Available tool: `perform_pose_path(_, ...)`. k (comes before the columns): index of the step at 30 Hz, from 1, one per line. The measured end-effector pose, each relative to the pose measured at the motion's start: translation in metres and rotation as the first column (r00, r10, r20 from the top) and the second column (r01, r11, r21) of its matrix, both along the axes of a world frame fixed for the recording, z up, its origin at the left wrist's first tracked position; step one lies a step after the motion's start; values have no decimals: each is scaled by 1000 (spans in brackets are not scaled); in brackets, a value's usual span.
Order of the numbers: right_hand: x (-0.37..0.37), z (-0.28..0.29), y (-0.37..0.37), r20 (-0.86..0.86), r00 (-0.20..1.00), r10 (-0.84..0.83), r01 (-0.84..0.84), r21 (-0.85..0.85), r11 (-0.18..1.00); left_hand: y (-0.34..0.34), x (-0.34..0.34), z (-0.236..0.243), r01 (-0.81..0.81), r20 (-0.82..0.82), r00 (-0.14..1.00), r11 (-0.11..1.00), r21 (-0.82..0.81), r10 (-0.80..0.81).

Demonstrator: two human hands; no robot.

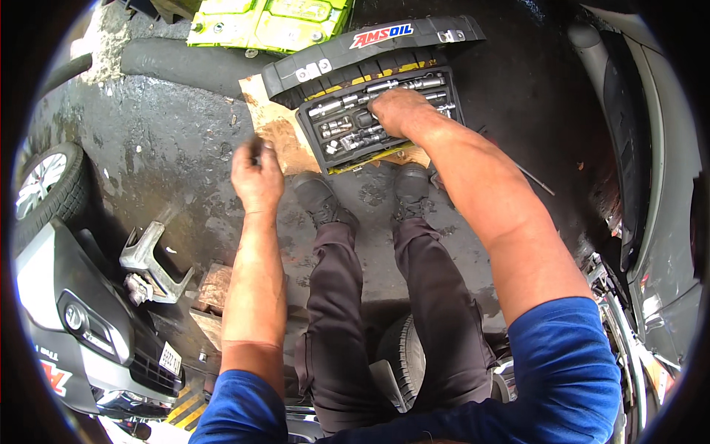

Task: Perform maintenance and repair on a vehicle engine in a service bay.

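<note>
In front of my shoes an opened black tool case (310, 139) lies on cardboard (279, 126), its dark lid (429, 49) raised on the far side. Chrome sockets (336, 127) and long bar-shaped tools (325, 109) sit in its moulded slots. My right hand (403, 112) reaches down into the case, fingers curled together among the tools; what they grip, if anything, is hidden beneath it. Left of the case, my left hand (257, 176) is held up in a closed fist. Something small and dark shows at its top, too indistinct to name.
A bright green car battery (270, 21) stands beyond the case. A long thin rod (534, 177) lies to its right. At left are a wheel (50, 181), a grey plastic stool (151, 259) and a car front (96, 325); a grey car body panel (669, 163) borders the right.
</note>
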State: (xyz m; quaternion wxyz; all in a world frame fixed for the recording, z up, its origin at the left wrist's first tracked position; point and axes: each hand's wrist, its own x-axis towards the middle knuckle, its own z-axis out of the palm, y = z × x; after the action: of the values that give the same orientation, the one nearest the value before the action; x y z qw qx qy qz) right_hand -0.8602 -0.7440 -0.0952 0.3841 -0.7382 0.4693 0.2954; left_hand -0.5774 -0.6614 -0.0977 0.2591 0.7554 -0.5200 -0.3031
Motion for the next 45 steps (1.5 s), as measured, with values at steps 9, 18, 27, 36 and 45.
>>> perform_pose_path(9,-26,26,91,225,874,-431,445,-14,895,-119,-59,44,459,207,870,889,-8,-447)
perform_pose_path(18,-43,38,229,-176,211,-961,759,649,48,79,-56,62,462,-11,863,782,418,-505)
perform_pose_path(27,-25,26,235,211,84,-974,659,721,213,79,-136,30,579,-647,758,545,606,-86)
perform_pose_path(36,-48,-22,233,284,93,-954,947,271,173,10,-156,32,744,164,665,665,-67,-728)
perform_pose_path(45,-27,-57,220,458,140,-878,977,81,198,-32,-163,2,734,347,651,676,-61,-675)
